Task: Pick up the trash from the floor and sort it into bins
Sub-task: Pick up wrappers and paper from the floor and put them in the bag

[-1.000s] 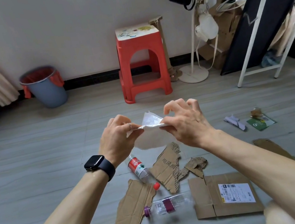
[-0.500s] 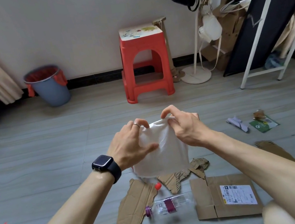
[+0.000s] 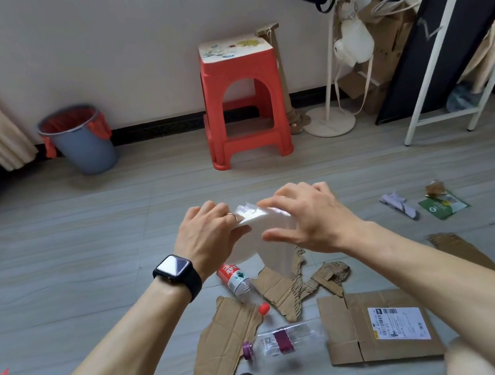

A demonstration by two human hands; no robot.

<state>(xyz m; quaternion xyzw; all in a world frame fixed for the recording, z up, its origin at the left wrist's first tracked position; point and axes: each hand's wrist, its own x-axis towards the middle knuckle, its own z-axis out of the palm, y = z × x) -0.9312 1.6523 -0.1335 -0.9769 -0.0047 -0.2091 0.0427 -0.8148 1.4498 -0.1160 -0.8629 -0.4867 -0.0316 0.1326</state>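
Over floor [image 3: 85,249], bag [image 3: 275,250] pinched in left hand [image 3: 205,237]

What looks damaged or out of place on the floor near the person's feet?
Torn cardboard pieces with ragged edges lie scattered on the floor. A red-capped bottle and a purple-capped bottle lie on their sides among them. Crumpled wrappers lie farther right.

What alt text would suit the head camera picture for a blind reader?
A left hand and right hand hold a white bag by its top above a floor strewn with cardboard and two bottles. A grey bin and red stool stand by the wall.
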